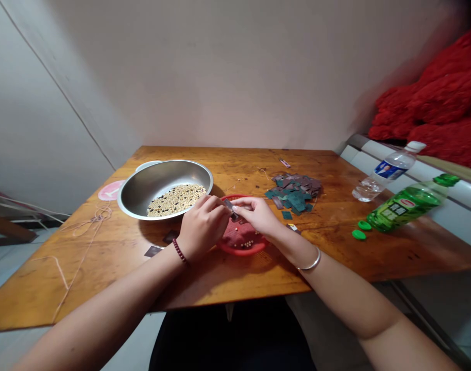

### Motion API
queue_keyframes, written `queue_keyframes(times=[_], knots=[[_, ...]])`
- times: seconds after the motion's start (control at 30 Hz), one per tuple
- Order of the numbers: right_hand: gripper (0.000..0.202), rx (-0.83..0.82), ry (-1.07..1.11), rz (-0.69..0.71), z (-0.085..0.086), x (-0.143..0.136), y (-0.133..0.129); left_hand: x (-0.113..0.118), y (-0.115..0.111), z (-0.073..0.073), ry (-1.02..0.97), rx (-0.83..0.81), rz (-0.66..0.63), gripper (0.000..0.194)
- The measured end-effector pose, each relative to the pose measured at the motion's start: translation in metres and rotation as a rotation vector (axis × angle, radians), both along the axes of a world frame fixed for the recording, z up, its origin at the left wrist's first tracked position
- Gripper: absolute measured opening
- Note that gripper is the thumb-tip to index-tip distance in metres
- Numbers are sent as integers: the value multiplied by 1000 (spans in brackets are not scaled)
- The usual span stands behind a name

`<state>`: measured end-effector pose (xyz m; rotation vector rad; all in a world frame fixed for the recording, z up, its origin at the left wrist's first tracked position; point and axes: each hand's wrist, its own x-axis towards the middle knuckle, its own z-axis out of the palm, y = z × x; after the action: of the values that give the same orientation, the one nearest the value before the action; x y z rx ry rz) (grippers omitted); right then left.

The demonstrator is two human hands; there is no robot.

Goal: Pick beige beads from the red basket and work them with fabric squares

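Head view: left hand (pixel 209 222) and right hand (pixel 261 214) pinch a small dark piece (pixel 230 206) between their fingers — position: over the red basket (pixel 243 252). Metal bowl (pixel 143 188) of bean-like grains (pixel 173 202) stands left on the worktop (pixel 119 250).

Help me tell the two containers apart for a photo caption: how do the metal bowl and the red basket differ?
The metal bowl is larger than the red basket. The bowl is silvery with solid walls; the basket is red and perforated. The bowl holds a broad layer of small round pieces, pale with some dark; the basket shows only a scatter of pale ones. Both are round and open-topped.
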<state>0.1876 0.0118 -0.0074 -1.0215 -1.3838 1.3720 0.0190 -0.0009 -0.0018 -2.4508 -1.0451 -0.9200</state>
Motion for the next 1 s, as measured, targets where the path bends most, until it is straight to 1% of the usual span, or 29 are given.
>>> queue_keyframes(times=[0.13, 0.3, 0.43, 0.63, 0.8, 1.0], knots=[[26, -6, 3, -8, -1, 0, 1, 0, 0, 1, -15, -4, 35, 12], [23, -7, 0, -12, -1, 0, 1, 0, 0, 0, 21, 3, 1, 13], [25, -12, 6, -16, 0, 0, 0, 0, 0, -1, 7, 1, 52, 12], [25, 1, 5, -12, -1, -1, 1, -1, 1, 0, 7, -4, 6, 12], [29, -19, 6, -13, 0, 0, 0, -3, 2, 0, -34, 4, 64, 12], [28, -11, 2, -5, 1, 0, 0, -2, 1, 0, 1, 11, 33, 12]])
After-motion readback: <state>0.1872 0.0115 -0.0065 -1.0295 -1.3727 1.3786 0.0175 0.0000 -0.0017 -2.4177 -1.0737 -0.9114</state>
